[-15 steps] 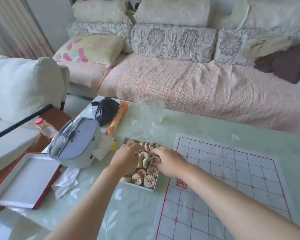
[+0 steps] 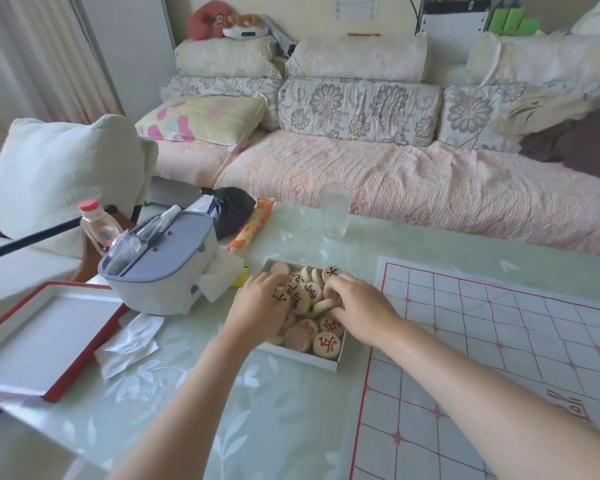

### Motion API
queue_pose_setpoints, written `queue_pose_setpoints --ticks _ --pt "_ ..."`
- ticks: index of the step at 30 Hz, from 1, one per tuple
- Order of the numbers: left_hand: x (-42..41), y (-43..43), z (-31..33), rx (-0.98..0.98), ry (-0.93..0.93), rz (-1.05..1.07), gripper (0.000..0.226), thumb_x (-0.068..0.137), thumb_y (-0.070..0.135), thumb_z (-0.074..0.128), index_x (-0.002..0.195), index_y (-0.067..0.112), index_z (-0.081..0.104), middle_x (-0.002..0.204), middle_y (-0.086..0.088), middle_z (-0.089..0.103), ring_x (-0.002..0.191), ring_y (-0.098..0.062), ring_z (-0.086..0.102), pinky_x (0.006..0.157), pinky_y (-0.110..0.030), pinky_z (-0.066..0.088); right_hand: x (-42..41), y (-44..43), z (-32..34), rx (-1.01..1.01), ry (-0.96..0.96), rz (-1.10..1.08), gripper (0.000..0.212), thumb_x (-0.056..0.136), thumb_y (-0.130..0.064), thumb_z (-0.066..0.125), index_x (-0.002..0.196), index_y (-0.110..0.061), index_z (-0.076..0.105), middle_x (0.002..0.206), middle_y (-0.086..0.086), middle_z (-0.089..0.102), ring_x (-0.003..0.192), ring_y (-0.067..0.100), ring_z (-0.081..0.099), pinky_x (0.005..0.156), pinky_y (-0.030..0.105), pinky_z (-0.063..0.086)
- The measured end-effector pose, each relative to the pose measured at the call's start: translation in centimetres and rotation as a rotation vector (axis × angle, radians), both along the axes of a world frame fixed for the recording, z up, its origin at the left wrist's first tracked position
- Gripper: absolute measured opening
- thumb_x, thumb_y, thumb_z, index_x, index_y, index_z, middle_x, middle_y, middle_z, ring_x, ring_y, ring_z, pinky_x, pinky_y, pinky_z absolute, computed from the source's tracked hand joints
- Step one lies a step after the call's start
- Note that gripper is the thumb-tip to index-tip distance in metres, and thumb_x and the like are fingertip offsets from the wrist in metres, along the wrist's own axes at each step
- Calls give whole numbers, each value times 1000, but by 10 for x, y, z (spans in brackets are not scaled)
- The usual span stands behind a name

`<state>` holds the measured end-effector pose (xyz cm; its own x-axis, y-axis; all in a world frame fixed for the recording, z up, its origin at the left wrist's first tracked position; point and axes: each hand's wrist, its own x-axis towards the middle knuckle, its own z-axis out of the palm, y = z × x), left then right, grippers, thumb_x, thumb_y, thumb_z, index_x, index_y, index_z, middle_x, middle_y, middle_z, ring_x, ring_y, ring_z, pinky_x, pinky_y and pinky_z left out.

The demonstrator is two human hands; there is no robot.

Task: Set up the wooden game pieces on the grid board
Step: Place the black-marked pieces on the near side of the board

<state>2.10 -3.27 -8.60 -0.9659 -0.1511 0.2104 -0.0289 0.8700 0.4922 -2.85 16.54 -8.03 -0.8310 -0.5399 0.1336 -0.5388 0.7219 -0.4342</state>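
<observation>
Both hands dig into the white box [image 2: 302,358] of wooden pieces [image 2: 327,344] (red and black characters), just left of the grid board [image 2: 499,341] on the surface [image 2: 187,393]. The right hand [image 2: 364,311] curls its fingers round one piece; the left hand [image 2: 258,308] covers others, grip impossible to tell.

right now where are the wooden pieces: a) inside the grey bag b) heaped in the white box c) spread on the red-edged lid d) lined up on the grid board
b: the wooden pieces lie heaped in the white box under the left hand and right hand; the grid board shows none.
</observation>
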Motion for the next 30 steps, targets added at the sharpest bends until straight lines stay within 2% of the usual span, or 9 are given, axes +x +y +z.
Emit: queue_pose_setpoints --ticks 3,5,8,11,15,19,23,27,30 --pt "11 4 -1 -39 -10 -29 49 88 14 48 134 31 53 135 9 52 125 -18 40 104 -36 36 18 5 6 -30 3 -61 15 87 -16 64 96 -24 56 87 -13 53 81 17 54 68 33 45" --pt "12 5 1 -51 -48 -54 53 89 13 45 138 33 48 140 9 49 128 -18 37 105 -37 34 28 9 12 -83 -33 -100 16 87 -19 64 95 -29 55 93 -13 62 79 14 55 70 33 48" --pt "9 8 1 -111 -97 -100 54 92 19 47 142 38 41 142 8 48 131 -20 37 103 -36 33 43 17 22 -195 -137 -155 22 90 -21 64 105 -32 53 91 -14 60 75 3 55 66 24 42" --pt "8 13 -5 -235 -33 -101 46 93 34 53 137 43 46 134 12 56 123 -19 45 95 -35 31 57 27 26 -276 -245 -173 30 94 -16 59 115 -36 50 86 -5 61 62 8 65 61 25 42" --pt "8 22 -11 -287 99 -32 33 88 42 59 121 45 59 109 10 60 106 -19 47 91 -35 23 67 44 24 -361 -345 -239 24 98 -14 54 102 -38 54 94 4 65 62 14 69 49 22 42" --pt "14 37 -10 -106 213 13 16 87 30 60 100 36 68 94 10 55 92 -16 45 85 -31 20 75 67 20 -379 -414 -303 25 98 -10 51 104 -34 59 93 6 62 60 15 66 63 37 55" --pt "30 76 17 268 176 -164 17 90 24 62 105 27 68 101 9 53 87 -12 55 76 -26 41 88 98 27 -349 -392 -337 27 99 -6 47 112 -26 59 85 3 63 59 13 63 45 16 43" --pt "49 133 21 249 -8 -357 21 88 20 64 106 27 69 101 6 59 85 -11 57 69 -18 41 103 141 19 -281 -395 -391 28 99 -7 48 118 -25 59 81 -3 62 68 15 67 58 24 49" --pt "59 164 2 199 -167 -439 21 87 21 62 106 29 70 104 6 61 84 -10 57 61 -13 42 118 176 8 -226 -393 -439 29 99 -9 46 111 -33 58 90 -1 63 73 17 68 47 19 40"
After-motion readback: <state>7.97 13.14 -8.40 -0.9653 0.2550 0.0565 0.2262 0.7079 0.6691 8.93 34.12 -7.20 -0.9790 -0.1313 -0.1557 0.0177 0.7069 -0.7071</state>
